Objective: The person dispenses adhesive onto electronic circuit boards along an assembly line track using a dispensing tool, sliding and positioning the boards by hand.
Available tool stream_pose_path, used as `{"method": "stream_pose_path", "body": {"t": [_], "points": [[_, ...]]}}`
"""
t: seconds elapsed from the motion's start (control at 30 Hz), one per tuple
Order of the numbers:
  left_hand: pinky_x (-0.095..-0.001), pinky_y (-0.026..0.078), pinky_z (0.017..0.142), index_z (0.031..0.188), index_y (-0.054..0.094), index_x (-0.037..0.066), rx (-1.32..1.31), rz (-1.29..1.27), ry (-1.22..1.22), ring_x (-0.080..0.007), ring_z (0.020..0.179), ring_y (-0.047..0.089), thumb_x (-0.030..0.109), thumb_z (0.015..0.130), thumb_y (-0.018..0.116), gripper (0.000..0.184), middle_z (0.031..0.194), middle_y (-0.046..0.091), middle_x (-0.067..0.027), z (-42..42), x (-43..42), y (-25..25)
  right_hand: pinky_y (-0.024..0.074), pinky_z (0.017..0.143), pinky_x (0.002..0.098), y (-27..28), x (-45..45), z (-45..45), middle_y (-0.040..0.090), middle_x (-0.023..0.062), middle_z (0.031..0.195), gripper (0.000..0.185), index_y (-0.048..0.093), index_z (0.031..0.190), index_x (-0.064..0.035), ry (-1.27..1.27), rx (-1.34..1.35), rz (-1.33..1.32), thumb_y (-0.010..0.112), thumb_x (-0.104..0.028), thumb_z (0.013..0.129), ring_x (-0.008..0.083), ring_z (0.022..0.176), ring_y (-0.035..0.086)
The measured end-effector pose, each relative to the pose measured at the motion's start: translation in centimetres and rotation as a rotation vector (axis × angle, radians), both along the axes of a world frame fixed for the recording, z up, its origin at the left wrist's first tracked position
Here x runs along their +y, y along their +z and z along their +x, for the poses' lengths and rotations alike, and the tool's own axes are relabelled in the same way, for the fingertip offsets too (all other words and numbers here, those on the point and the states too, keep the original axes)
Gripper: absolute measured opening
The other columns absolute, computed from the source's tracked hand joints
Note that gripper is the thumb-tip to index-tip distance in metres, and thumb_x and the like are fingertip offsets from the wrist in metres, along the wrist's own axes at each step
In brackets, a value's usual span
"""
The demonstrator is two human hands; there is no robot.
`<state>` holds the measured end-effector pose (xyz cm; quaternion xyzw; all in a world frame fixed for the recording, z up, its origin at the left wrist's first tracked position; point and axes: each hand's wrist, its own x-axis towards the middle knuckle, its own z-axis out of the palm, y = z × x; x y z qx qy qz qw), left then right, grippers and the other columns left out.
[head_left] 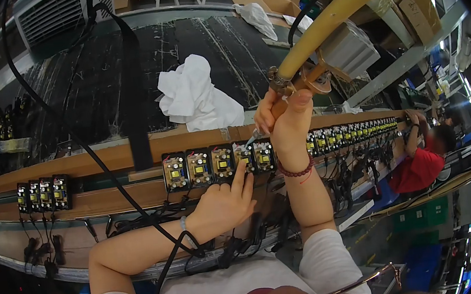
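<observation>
My right hand (289,121) is wrapped round a glue gun (282,106) fed by a thick yellow hose (347,7). The gun's thin nozzle (254,137) points down and left at a circuit board (242,151) in an open black case. My left hand (222,204) reaches in from the left, two fingers stretched out, the others curled. Its fingertips touch the lower part of that same board, and nothing is held in it. More cased boards with yellow transformers, such as the left one (175,172), stand side by side in the row.
A brown rail (102,159) runs behind the boards. Black cables (241,243) hang along the front edge. A crumpled white cloth (196,93) lies on the black conveyor belt (91,70). A black cord crosses my left forearm. A co-worker in red (420,165) sits farther right.
</observation>
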<state>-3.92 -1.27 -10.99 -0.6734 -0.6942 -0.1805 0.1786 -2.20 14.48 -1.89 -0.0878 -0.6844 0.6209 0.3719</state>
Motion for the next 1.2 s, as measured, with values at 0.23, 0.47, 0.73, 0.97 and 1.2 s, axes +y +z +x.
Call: {"method": "stream_pose_path", "body": {"t": [0.23,0.47,0.73,0.97,1.2], "points": [[-0.024,0.043,0.047,0.106,0.061,0.0,0.011,-0.006,-0.005,-0.015,0.047,0.054,0.036,0.08,0.058,0.045,0.12,0.051,-0.029,-0.1,0.0,0.0,0.0304,0.039,0.0247,0.0,0.4,0.4,0.034,0.0005,0.046,0.077,0.041,0.08,-0.0045,-0.026,0.011,-0.003,0.033,-0.081,0.073,0.0112,0.037,0.035],[-0.0298,0.047,0.048,0.113,0.056,0.001,-0.224,0.02,-0.042,-0.021,0.051,0.058,0.033,0.079,0.061,0.047,0.117,0.054,-0.0221,-0.6,-0.1,1.9,0.0301,0.038,0.0237,0.5,0.5,0.4,0.034,-0.0004,0.047,0.083,0.048,0.093,0.0022,0.02,-0.005,0.032,0.036,-0.078,0.075,0.0098,0.038,0.036],[-0.0506,0.024,0.101,0.113,0.061,0.015,-0.38,-0.047,-0.051,-0.0367,0.126,0.029,0.041,0.062,0.075,0.059,0.137,0.035,-0.0147,-5.9,-0.2,4.8,0.0307,0.039,0.0242,1.5,-1.4,2.3,0.036,-0.0002,0.047,0.084,0.049,0.099,0.001,0.148,-0.006,-0.048,0.037,-0.078,0.074,0.0105,0.038,0.036],[-0.0527,0.019,0.105,0.11,0.065,0.02,-0.272,-0.134,-0.13,-0.0368,0.135,0.015,0.045,0.059,0.076,0.058,0.143,0.03,-0.01,-6.4,0.2,4.3,0.0324,0.041,0.0245,-0.9,-2.9,2.7,0.037,0.0014,0.049,0.079,0.047,0.1,0.0009,0.247,0.001,-0.107,0.04,-0.075,0.077,0.0117,0.04,0.037],[-0.0513,0.02,0.105,0.093,0.071,0.016,-0.198,-0.034,-0.093,-0.035,0.134,0.021,0.046,0.061,0.073,0.043,0.132,0.043,-0.0072,-5.7,0.6,3.6,0.033,0.041,0.0215,-1.3,-3.1,2.6,0.048,0.0004,0.062,0.037,0.044,0.096,-0.0038,0.372,0.117,-0.219,0.057,-0.037,0.088,0.0078,0.048,0.044]]}}
